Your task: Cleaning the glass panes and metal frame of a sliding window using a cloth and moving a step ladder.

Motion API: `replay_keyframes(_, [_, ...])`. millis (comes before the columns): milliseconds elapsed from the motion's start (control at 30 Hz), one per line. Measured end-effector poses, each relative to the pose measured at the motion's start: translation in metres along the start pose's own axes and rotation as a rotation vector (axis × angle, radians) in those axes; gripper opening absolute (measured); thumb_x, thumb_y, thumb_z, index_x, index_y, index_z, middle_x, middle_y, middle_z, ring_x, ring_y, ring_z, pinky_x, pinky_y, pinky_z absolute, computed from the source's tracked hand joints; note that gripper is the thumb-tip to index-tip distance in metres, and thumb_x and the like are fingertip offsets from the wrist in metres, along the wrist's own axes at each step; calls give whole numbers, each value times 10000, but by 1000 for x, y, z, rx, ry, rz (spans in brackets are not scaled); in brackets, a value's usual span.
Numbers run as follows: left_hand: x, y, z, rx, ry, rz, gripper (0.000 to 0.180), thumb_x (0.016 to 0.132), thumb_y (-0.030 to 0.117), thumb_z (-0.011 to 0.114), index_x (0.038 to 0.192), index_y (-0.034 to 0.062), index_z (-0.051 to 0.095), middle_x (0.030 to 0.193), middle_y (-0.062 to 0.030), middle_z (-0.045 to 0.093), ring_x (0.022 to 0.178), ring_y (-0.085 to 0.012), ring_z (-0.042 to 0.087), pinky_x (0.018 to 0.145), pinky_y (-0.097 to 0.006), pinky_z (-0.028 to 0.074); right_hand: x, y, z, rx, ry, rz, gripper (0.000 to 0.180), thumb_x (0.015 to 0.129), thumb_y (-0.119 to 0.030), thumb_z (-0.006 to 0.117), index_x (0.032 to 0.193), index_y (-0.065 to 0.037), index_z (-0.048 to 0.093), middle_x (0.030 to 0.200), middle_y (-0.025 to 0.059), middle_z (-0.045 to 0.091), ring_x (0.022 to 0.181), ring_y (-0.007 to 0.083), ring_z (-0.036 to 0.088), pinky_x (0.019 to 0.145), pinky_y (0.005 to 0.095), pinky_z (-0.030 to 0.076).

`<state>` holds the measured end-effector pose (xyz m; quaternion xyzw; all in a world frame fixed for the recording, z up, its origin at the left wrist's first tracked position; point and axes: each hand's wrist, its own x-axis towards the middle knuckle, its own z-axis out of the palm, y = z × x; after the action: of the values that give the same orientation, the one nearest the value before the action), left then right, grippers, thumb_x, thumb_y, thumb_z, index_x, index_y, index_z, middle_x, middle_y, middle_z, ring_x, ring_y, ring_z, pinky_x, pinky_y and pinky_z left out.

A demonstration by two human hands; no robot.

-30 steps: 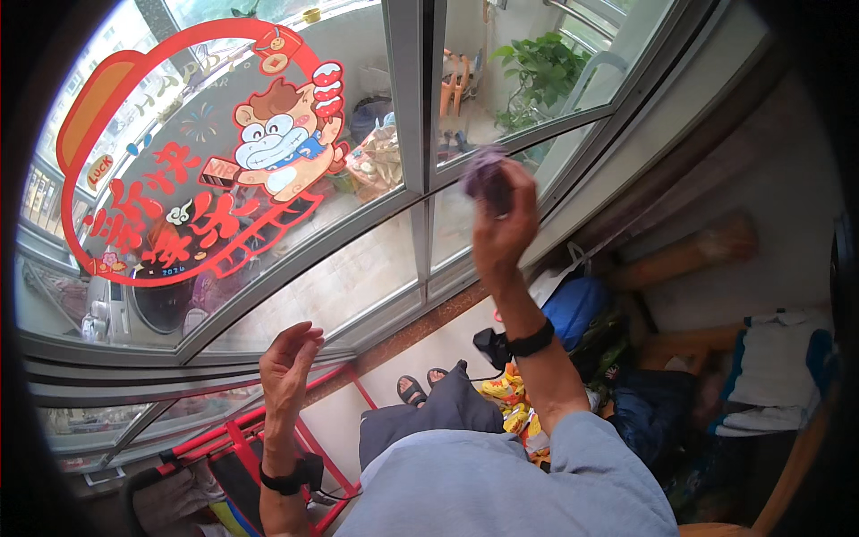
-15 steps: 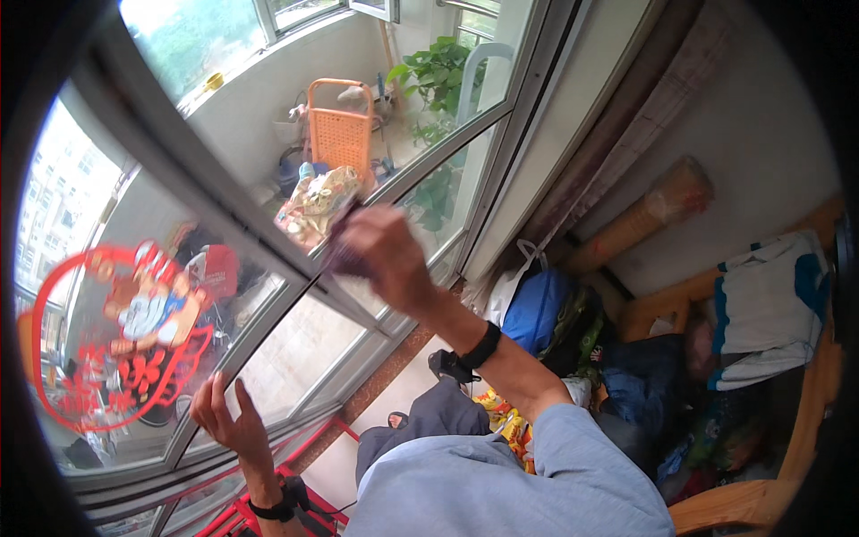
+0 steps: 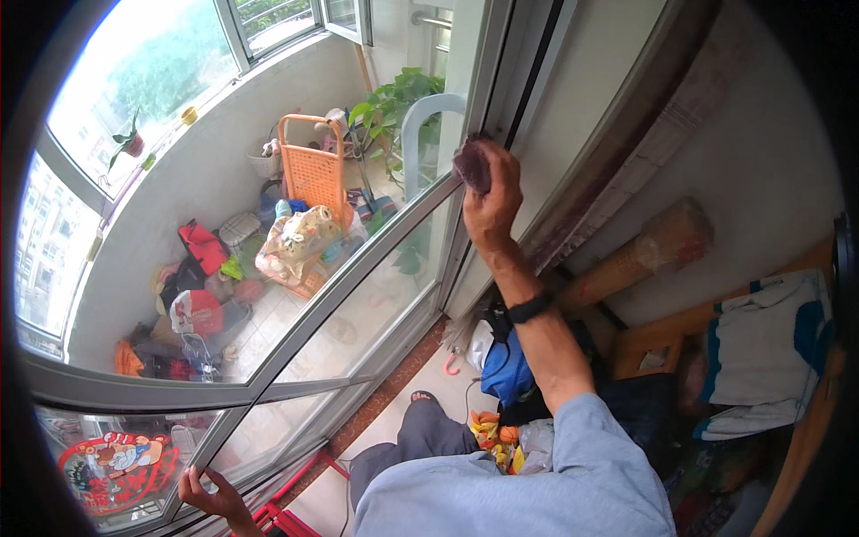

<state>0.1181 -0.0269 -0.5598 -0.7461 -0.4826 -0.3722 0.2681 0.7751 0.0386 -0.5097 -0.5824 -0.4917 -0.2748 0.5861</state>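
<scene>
A dark purple cloth (image 3: 472, 168) is bunched in my right hand (image 3: 495, 201), whose fingers are wrapped round it. It lies against the upright edge of the glass door's metal frame (image 3: 455, 190), near the mid rail. Low on the left, my left hand (image 3: 215, 495) rests its fingertips against another frame bar, with thumb and fingers apart and nothing in them. Beside it, a red round sticker (image 3: 121, 470) with a cartoon figure is on the lower glass pane. A black band is round my right wrist.
Behind the glass, a balcony holds an orange folding cart (image 3: 315, 170), a leafy plant (image 3: 398, 107) and piled bags. On my right are a brown rolled tube (image 3: 649, 246), a blue bag (image 3: 507, 367) and a white-and-teal cloth (image 3: 765, 349). Red metal bars (image 3: 291, 501) stand by my legs.
My right hand has moved right and up with the cloth, from the meeting frame bars to the door's upright edge. The view has shifted, and my left hand now appears lower.
</scene>
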Motion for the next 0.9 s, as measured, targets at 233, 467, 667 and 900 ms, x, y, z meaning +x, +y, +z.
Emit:
replay_keyframes(233, [-8,-1,1,62,55,-14,303,888,-32,652,1177,21,579,1153,-178,549,1081,-345,545,948,-465,432,-45,24,-26,-6,-232,145,431,745,68,687,1163,-14,622,1151,161,622,1051,378,609,910,429,518])
replay_keyframes(467, [-25,-12,3,31,66,-41,299,900,104,659,1178,27,578,1146,-182,548,1048,-352,539,919,-476,431,-11,7,12,-24,-57,392,297,761,-11,705,1054,-15,655,998,165,647,1008,371,631,886,460,510])
replay_keyframes(667, [6,19,6,8,78,-41,282,889,94,674,1153,43,587,1132,-143,547,1083,-323,525,962,-464,409,136,-35,-12,89,212,21,308,789,29,685,1094,-12,677,1055,108,706,963,250,678,880,368,535])
replay_keyframes(900, [15,30,4,17,79,-53,323,830,53,714,1128,60,588,1092,-131,565,1048,-312,537,939,-446,421,102,-51,24,0,173,-325,415,965,-118,626,1351,17,559,1376,208,565,1306,368,518,1118,435,379])
